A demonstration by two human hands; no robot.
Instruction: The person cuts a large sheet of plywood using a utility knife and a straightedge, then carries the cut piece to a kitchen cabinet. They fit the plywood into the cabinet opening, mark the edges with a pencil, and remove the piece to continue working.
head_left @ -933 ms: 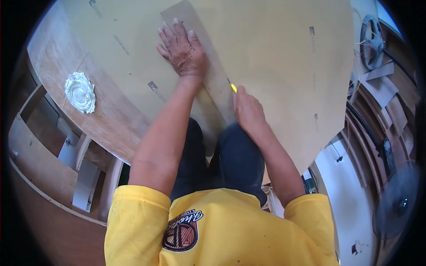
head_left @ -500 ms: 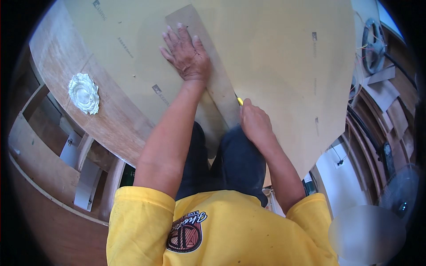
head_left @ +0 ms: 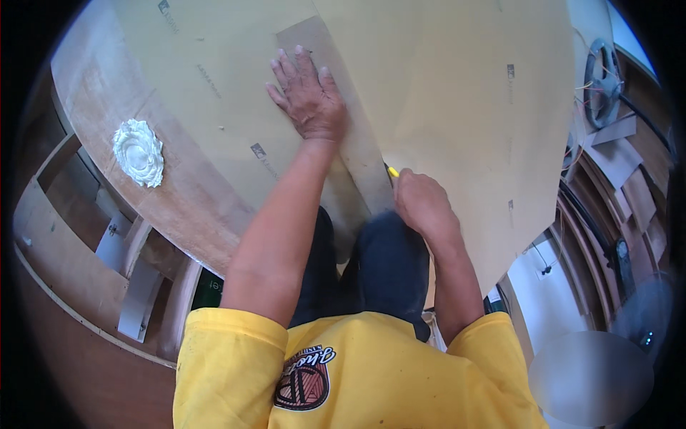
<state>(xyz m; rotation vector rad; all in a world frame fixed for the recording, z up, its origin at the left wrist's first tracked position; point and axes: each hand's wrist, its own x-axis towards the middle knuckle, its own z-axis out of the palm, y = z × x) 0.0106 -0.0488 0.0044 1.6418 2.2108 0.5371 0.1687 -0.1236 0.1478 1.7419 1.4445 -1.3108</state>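
Note:
My left hand (head_left: 311,107) lies flat with its fingers spread, pressing on a long, straight wooden strip (head_left: 357,146) and partly on the sheet to its left. Beneath it is a large tan sheet (head_left: 457,100) with small dark printed marks. My right hand (head_left: 426,204) is closed around a yellow utility knife (head_left: 394,172), with its front end at the strip's right edge. Most of the knife's handle is hidden in my fist. The strip's near end reaches toward my knees.
A round mound of whitish paste (head_left: 138,153) sits on the bare wooden board (head_left: 86,93) at the left. Open wooden compartments (head_left: 78,214) stand below it. At the right are a grey wheel with loose wires (head_left: 604,86), stacked boards (head_left: 636,179) and a fan (head_left: 647,314).
The whole view has shifted slightly, so the strip and both hands appear a little lower and farther right. Against the strip, the knife has barely moved; my left hand stays pressed down.

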